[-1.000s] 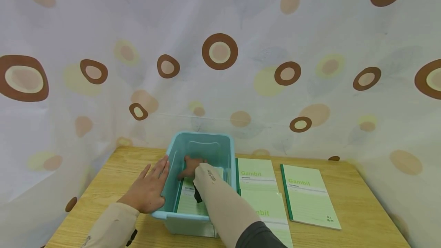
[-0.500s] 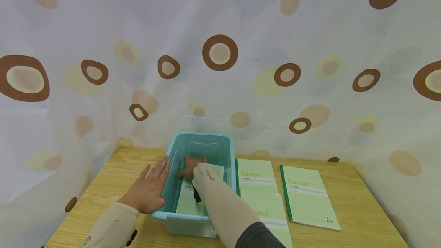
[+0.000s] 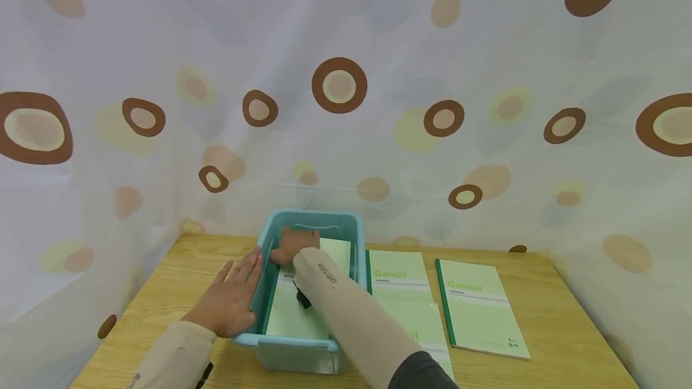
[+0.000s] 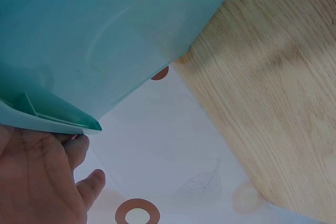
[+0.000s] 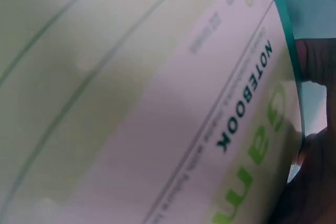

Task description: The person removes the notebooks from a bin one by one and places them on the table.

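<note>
In the head view, a light-blue plastic bin point(image 3: 297, 356) stands on the wooden table. My left hand point(image 3: 229, 296) lies along its left rim, fingers straight and spread; the left wrist view has this hand's palm point(image 4: 42, 177) against the outside of the rim. Inside the bin, my right hand point(image 3: 294, 242) grips a pale green notebook point(image 3: 297, 317) with a dark green spine near its far end. Up close in the right wrist view, the notebook cover point(image 5: 157, 103) bows slightly, with fingers at its edge. My right sleeve covers part of it.
Right of the bin, two similar notebooks overlap, one farther back point(image 3: 400, 269) and one nearer point(image 3: 413, 317), partly behind the right sleeve. Another notebook point(image 3: 481, 311) lies farther right on the table point(image 3: 562, 329). A patterned curtain point(image 3: 346, 155) hangs behind and at the sides.
My right hand has come up toward the bin's far left corner, raising the notebook so more of its cover shows. The left hand stays on the rim.
</note>
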Motion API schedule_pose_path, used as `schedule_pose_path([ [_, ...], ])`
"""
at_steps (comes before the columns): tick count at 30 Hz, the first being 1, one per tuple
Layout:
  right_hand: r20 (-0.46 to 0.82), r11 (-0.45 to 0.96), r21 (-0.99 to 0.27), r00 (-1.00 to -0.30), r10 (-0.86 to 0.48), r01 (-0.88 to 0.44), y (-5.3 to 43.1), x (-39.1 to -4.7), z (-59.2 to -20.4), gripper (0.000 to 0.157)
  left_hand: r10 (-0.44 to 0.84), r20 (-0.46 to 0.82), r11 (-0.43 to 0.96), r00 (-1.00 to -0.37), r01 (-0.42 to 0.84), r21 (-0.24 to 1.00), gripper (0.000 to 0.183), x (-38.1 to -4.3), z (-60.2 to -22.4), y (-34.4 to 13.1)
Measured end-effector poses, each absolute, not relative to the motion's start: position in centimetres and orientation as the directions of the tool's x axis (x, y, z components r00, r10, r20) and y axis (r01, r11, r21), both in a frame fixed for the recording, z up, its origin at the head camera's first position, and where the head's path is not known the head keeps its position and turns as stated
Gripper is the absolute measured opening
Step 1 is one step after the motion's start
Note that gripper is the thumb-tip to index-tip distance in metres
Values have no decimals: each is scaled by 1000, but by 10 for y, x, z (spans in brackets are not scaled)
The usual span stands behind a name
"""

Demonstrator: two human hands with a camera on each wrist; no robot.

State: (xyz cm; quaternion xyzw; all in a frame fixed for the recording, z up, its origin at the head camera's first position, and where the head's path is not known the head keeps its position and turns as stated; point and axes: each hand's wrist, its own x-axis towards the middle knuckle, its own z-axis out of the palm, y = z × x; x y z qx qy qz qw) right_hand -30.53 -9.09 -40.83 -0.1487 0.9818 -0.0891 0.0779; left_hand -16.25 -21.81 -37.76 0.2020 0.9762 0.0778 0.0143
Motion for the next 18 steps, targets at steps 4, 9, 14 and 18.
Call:
schedule_pose_path([
  [4,-60,937,-156,-944,-326,-313,-85,-304,-387,69,395,-14,908,-919,388,158,81,-164,-377,-217],
  [9,21,924,-107,-930,-366,-366,-73,-297,-350,64,391,-11,911,-920,385,146,81,-164,-377,-216],
  [14,76,911,-130,-920,-383,-390,-61,-288,-315,52,382,-3,915,-924,378,140,81,-163,-377,-214],
  [18,104,895,-172,-911,-399,-412,-48,-279,-288,51,372,-1,918,-928,368,146,82,-162,-377,-213],
])
